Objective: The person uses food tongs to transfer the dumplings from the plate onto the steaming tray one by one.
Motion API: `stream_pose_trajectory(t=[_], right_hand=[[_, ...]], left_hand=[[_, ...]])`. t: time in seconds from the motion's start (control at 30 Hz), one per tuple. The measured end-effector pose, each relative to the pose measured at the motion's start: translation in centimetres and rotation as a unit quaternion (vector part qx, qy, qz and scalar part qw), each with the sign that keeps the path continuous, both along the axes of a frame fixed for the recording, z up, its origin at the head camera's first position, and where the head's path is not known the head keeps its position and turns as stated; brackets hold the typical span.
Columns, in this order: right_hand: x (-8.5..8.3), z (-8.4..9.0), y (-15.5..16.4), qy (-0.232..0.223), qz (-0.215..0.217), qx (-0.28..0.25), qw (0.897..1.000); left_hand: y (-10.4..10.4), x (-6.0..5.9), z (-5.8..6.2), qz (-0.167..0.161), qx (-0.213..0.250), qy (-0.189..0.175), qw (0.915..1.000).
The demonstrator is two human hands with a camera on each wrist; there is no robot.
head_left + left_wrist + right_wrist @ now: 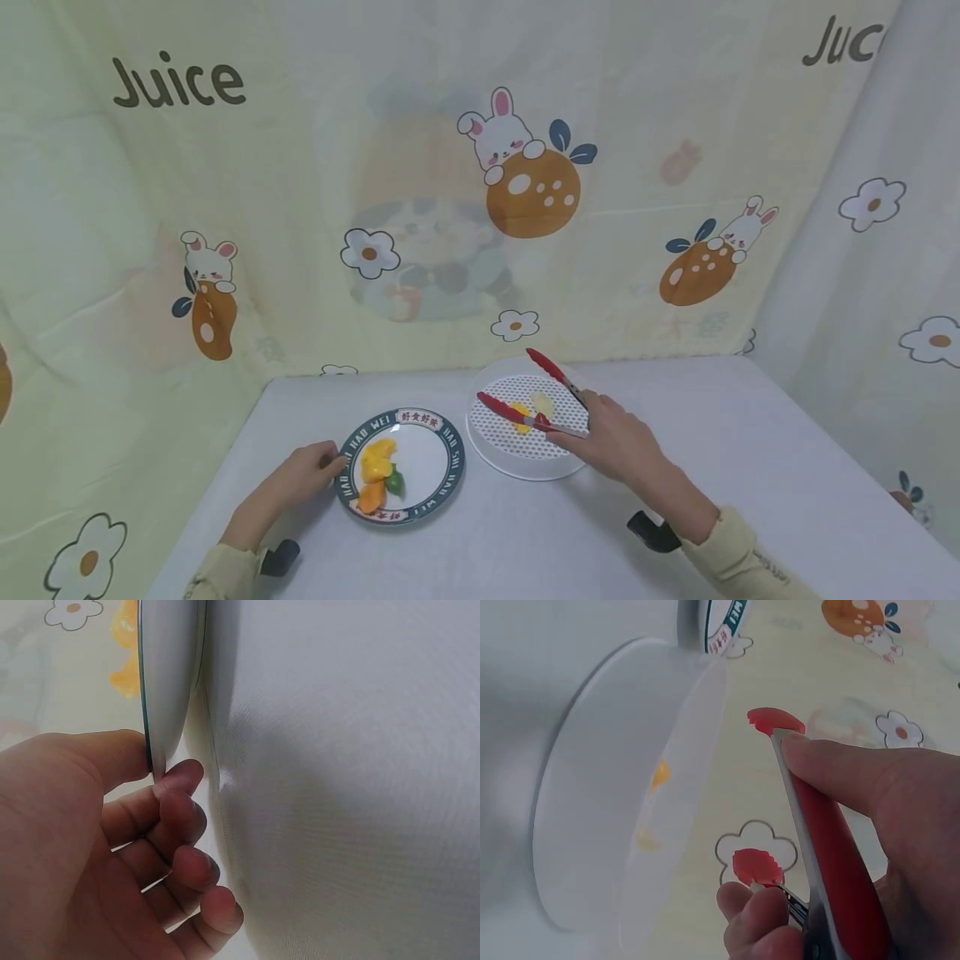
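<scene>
My left hand (303, 472) pinches the near-left rim of a round plate (431, 457) with a dark green patterned border. In the left wrist view the thumb lies on top of the plate (171, 675) and the index finger beneath. On the plate sit yellow pieces (377, 460), an orange piece (371, 497) and a green one (394, 481), like small peppers. My right hand (618, 439) grips red-tipped tongs (501, 407), arms spread, over a white perforated basket (517, 467). Inside the basket lie a yellow piece (521, 409) and a pale piece (543, 405); a red bit shows beside the tongs.
The white tabletop (480, 542) carries the plate at left and the basket just right of it. Behind them hangs a printed curtain (420, 333) at the table's back edge, with another curtain side at right (862, 333). Black straps (654, 533) circle the wrists.
</scene>
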State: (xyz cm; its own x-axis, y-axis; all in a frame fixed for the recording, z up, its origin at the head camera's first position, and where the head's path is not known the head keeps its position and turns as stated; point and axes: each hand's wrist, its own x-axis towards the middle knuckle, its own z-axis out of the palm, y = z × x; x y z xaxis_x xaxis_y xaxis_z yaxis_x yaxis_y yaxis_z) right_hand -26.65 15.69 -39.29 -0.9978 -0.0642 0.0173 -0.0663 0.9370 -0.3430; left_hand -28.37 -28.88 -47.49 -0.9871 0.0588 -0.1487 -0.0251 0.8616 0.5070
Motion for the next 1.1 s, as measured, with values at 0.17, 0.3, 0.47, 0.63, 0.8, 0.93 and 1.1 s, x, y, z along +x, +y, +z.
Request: stream_pose_trajectory(t=[0.17, 0.3, 0.47, 0.63, 0.8, 0.93, 1.1], right_hand=[[0.6, -0.4, -1.3, -0.005, 0.015, 0.009, 1.0], [1.3, -0.5, -2.6, -0.021, 0.016, 0.008, 1.0], [2.2, -0.8, -4.3, -0.024, 0.029, 0.008, 0.999], [3.2, -1.3, -6.0, -0.03, 0.057, -0.004, 0.998], [4.2, -1.9, -7.4, -0.034, 0.093, -0.018, 0.995], [4.3, -2.5, -8.2, -0.043, 0.12, -0.024, 0.992], [4.3, -3.2, -8.9, -0.04, 0.153, -0.017, 0.987]], left_hand=[[0.0, 0.0, 0.0, -0.003, 0.001, 0.003, 1.0], [0.0, 0.1, 0.0, -0.005, 0.004, 0.008, 0.9999], [0.0, 0.3, 0.0, -0.008, 0.01, 0.017, 0.9998], [0.0, 0.3, 0.1, -0.006, 0.007, 0.015, 0.9998], [0.0, 0.1, -0.1, -0.001, 0.004, 0.009, 1.0], [0.0, 0.1, -0.2, 0.001, 0.002, 0.009, 1.0], [0.0, 0.1, -0.1, -0.001, -0.001, 0.01, 0.9999]])
